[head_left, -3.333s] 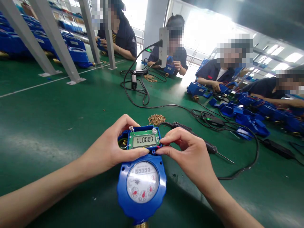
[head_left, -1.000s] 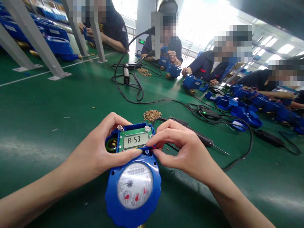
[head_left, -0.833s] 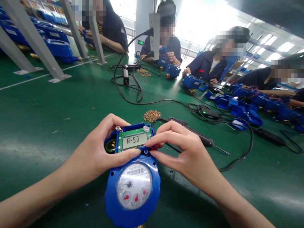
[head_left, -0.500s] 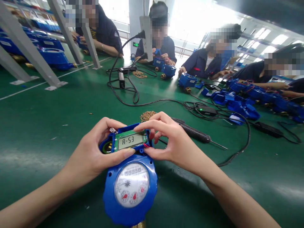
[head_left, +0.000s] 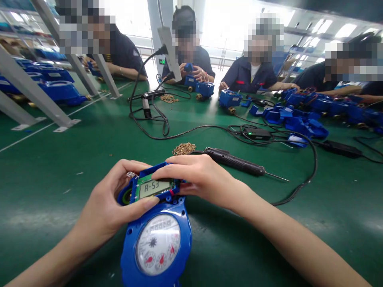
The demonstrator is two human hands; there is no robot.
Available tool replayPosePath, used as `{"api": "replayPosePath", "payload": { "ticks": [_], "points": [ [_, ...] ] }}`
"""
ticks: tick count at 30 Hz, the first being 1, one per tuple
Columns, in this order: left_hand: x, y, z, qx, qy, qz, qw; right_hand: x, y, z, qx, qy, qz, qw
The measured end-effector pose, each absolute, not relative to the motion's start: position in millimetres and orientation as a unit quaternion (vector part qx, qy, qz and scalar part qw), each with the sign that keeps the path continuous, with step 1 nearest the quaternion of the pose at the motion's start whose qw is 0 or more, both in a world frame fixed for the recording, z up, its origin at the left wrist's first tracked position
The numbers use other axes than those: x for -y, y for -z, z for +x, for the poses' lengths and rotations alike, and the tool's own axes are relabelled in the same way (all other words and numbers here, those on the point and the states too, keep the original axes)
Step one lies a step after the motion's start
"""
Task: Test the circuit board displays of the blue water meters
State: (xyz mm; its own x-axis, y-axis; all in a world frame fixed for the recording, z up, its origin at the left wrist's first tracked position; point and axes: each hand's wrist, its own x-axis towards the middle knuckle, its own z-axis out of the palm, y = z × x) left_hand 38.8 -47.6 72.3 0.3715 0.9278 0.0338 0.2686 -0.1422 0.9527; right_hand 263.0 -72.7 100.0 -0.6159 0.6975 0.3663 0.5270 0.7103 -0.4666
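Observation:
A blue water meter (head_left: 157,243) with a round white dial lies on the green table (head_left: 74,143) in front of me. At its top sits a green circuit board with a small display (head_left: 152,186) reading "A-53". My left hand (head_left: 110,203) grips the meter's upper left side, thumb across the board's lower edge. My right hand (head_left: 194,179) is laid over the top right of the board, fingers stretched across its upper edge and thumb beneath.
A black electric screwdriver (head_left: 236,161) with its cable lies just behind my right hand, beside a heap of small brass screws (head_left: 184,148). Several seated people work on blue meters (head_left: 229,97) at the far side. Grey rack legs (head_left: 32,93) stand at the left.
The display changed from "UL0000" to "A-53". My right hand moved from pinching the board's right edge to lying across its top. The meter shifted left and nearer.

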Motion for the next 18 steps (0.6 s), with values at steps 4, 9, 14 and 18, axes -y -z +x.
{"api": "replayPosePath", "payload": {
  "ticks": [4, 9, 14, 18],
  "points": [
    [47.4, -72.5, 39.0, -0.448, -0.344, 0.669, 0.483, 71.0, -94.2, 262.7, 0.866, -0.195, -0.326, 0.325],
    [47.0, -72.6, 38.5, -0.444, -0.34, 0.673, 0.484, 72.4, -88.9, 258.3, 0.829, -0.236, -0.347, 0.37],
    [46.8, -73.7, 37.8, -0.445, -0.334, 0.678, 0.48, 75.4, -79.4, 252.7, 0.786, -0.252, -0.371, 0.425],
    [46.1, -74.4, 37.1, -0.443, -0.321, 0.685, 0.481, 78.1, -77.5, 248.6, 0.765, -0.249, -0.393, 0.445]
  ]
}}
